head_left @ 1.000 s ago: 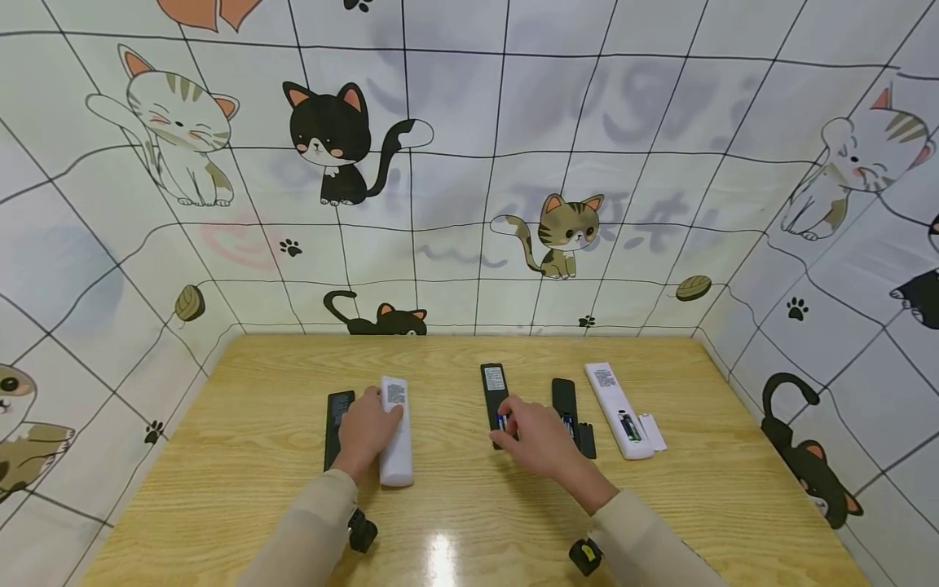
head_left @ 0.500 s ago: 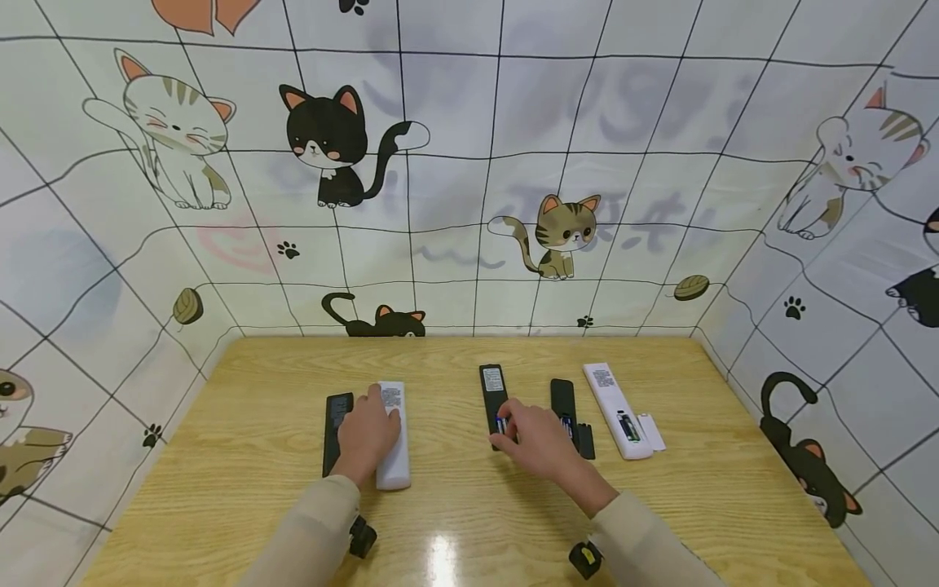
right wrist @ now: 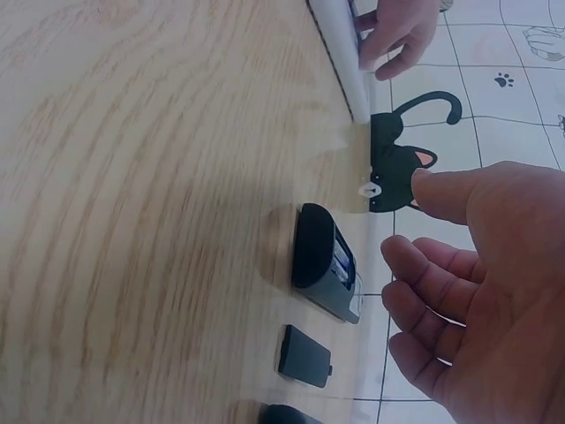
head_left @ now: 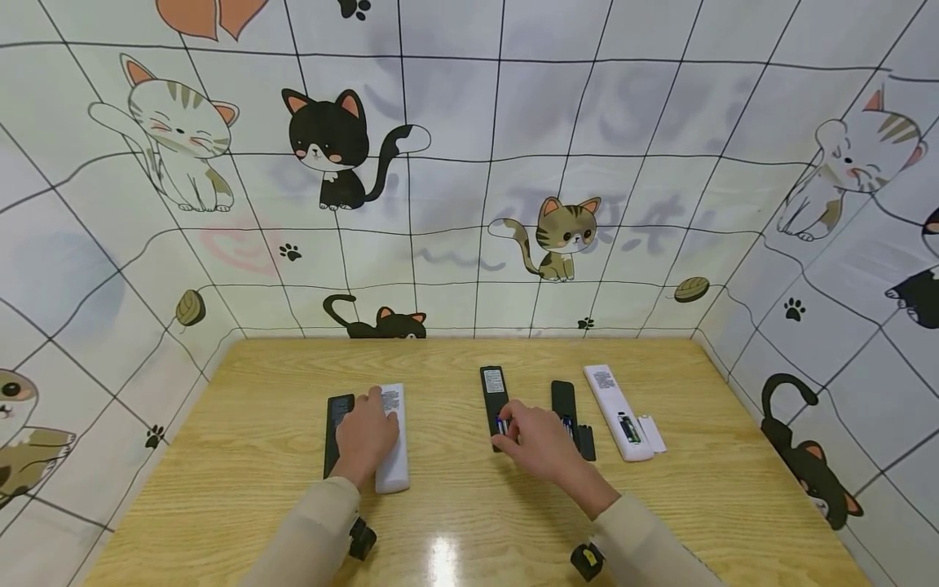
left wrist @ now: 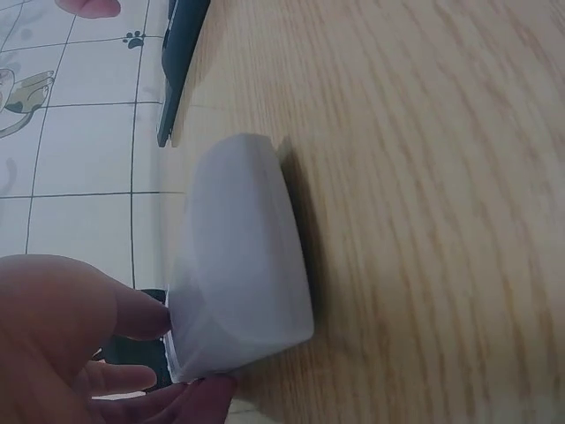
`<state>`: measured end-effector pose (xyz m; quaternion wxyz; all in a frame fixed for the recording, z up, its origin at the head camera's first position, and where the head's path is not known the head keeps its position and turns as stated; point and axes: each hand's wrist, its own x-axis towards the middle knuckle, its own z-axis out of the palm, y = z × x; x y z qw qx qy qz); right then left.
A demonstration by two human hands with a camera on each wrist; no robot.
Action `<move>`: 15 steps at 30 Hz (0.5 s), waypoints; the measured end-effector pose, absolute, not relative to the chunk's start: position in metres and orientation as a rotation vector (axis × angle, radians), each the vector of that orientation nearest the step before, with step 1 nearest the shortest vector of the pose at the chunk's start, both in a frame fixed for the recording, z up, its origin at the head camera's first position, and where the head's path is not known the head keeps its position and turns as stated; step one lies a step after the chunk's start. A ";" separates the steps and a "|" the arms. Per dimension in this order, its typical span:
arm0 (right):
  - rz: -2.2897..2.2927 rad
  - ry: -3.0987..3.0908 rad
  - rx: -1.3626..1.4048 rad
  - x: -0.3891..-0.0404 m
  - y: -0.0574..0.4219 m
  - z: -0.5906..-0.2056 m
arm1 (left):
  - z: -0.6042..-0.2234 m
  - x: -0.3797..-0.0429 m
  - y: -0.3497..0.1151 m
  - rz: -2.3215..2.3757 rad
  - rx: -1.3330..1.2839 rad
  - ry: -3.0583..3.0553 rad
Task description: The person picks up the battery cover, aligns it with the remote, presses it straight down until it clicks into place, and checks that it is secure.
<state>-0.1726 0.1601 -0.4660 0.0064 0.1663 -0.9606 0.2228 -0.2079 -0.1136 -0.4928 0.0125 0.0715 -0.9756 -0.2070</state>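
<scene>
My left hand (head_left: pixel 367 436) grips a white remote control (head_left: pixel 392 440) lying on the table, thumb on one edge and fingers on the other; its rounded end fills the left wrist view (left wrist: pixel 243 238). Close on its left lies a black remote (head_left: pixel 333 428), partly hidden by that hand. My right hand (head_left: pixel 539 440) hovers loosely curled over another black remote (head_left: pixel 495 391), whose battery compartment is uncovered with batteries inside. In the right wrist view its fingers stand apart from that remote (right wrist: pixel 318 265), holding nothing. A loose black battery cover (right wrist: pixel 305 356) lies beside it.
Right of my right hand lie a black remote (head_left: pixel 563 398) with batteries showing and its battery cover (head_left: pixel 586 443). Farther right is a white remote (head_left: pixel 612 403), compartment uncovered, its white cover (head_left: pixel 651 434) alongside. Cat-patterned cloth walls (head_left: pixel 455 187) enclose the wooden table (head_left: pixel 447 505).
The white remote in my left hand has shifted slightly left, closer to the black remote, with the hand moving along. My right hand has stayed where it was.
</scene>
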 end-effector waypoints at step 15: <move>0.707 -3.040 0.289 -0.180 0.199 -0.453 | -0.485 -0.215 -0.112 -0.758 0.046 -2.862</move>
